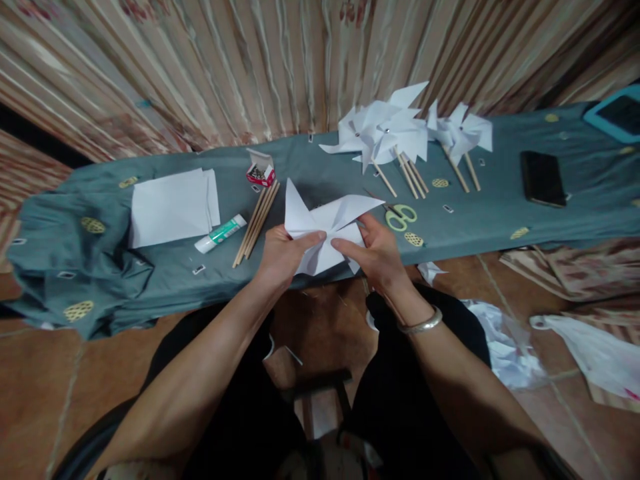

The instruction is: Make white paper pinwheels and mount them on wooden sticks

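Note:
A white paper pinwheel [320,220] with folded blades is held between both hands above the table's front edge. My left hand [285,253] grips its left side, thumb pressed near the centre. From the right, my right hand [376,252] pinches it, its thumb also close to the middle; the fingers behind the paper are hidden. Just left of it lie several wooden sticks [257,223], with an opened small red box [260,170] of metal pins or tacks above them. Green-handled scissors [400,217] rest to the right, their blades partly hidden.
Finished pinwheels on sticks [387,130] lie at the back. White paper sheets [170,207] and a glue stick [220,233] are on the left. A dark phone [543,178] and a blue-framed device [615,113] sit at right. Paper scraps in a clear bag [505,347] are on the floor.

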Demonstrator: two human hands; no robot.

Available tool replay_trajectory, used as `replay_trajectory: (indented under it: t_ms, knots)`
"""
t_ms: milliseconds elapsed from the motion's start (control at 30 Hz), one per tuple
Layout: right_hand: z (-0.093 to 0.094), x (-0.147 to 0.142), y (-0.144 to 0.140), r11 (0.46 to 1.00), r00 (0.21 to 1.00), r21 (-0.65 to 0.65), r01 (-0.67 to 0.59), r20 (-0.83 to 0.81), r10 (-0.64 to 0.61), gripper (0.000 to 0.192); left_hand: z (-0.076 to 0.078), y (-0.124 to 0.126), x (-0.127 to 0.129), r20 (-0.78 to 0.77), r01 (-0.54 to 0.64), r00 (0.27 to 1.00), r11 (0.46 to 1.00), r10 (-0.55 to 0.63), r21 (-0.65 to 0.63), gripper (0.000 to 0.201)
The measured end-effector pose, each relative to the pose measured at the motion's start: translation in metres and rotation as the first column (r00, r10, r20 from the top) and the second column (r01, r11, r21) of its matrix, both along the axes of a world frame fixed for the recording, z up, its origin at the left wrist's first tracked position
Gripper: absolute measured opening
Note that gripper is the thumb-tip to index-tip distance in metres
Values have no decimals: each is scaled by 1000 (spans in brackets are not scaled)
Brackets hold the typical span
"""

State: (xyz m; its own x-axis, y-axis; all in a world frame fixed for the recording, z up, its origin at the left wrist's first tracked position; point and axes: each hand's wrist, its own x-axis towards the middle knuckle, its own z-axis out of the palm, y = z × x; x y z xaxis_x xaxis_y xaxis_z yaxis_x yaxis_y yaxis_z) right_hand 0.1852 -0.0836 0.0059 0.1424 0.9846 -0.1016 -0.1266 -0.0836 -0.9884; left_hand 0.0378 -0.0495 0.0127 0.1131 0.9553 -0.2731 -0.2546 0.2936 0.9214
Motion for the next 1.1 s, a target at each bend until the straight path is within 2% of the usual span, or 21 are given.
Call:
replay_trajectory:
  t_ms: [267,467,700,867,1100]
  knots:
    - [-4,-1,1,998,999,48,32,38,-33,42,3,-3,2,-12,28,1000,999,-28,38,31]
    - [-7,0,1,998,998,59,26,62,-29,46,2,-2,-1,-112,39,993,996,-30,77,26]
    - [-6,2,0,999,995,42,24,93,-28,47,6,-1,-2,-220,56,975,996,-41,65,28]
    - [-4,3,-1,999,989,50,11,146,-18,45,5,-1,-3,-233,55,972,996,-38,69,28]
    - [-3,1,-2,998,991,47,46,127,-51,49,0,1,0,-203,-1,979,998,14,65,26]
